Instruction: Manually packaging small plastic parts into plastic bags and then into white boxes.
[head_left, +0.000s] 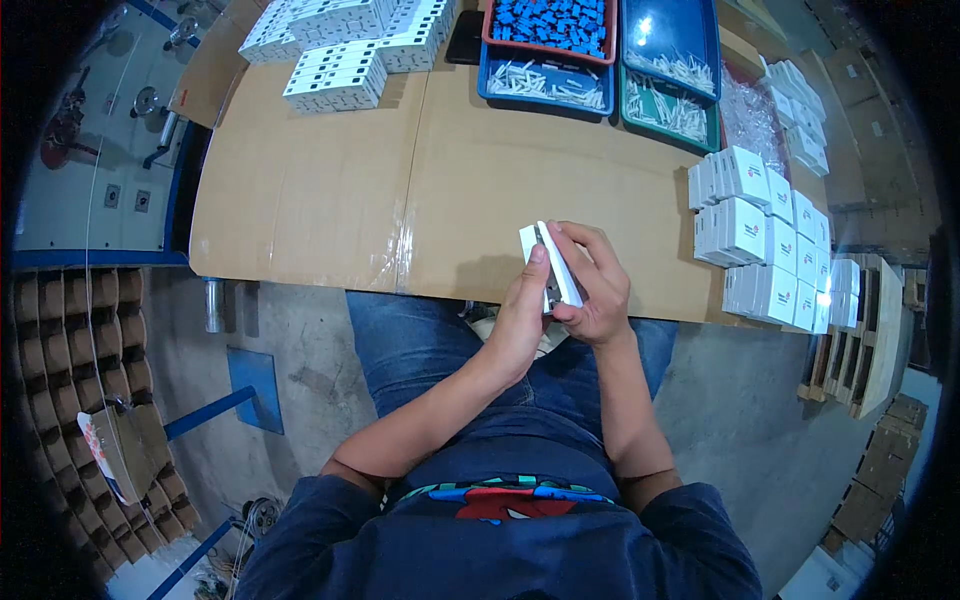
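Between both hands, above the table's near edge, is a small white box-shaped piece (563, 268), tilted on edge with a dark grey strip showing along its middle. My left hand (522, 305) grips it from the left, thumb pressed along its side. My right hand (597, 285) wraps round the other side, fingers over the top and thumb near the lower end. The palms and the piece's underside are hidden.
Cardboard covers the table (310, 190). Stacked white pieces with dark slots (338, 80) stand at the back left. Trays hold blue parts (550, 25) and white sticks (545, 85). White boxes (765, 235) are piled at right, near clear plastic bags (748, 120).
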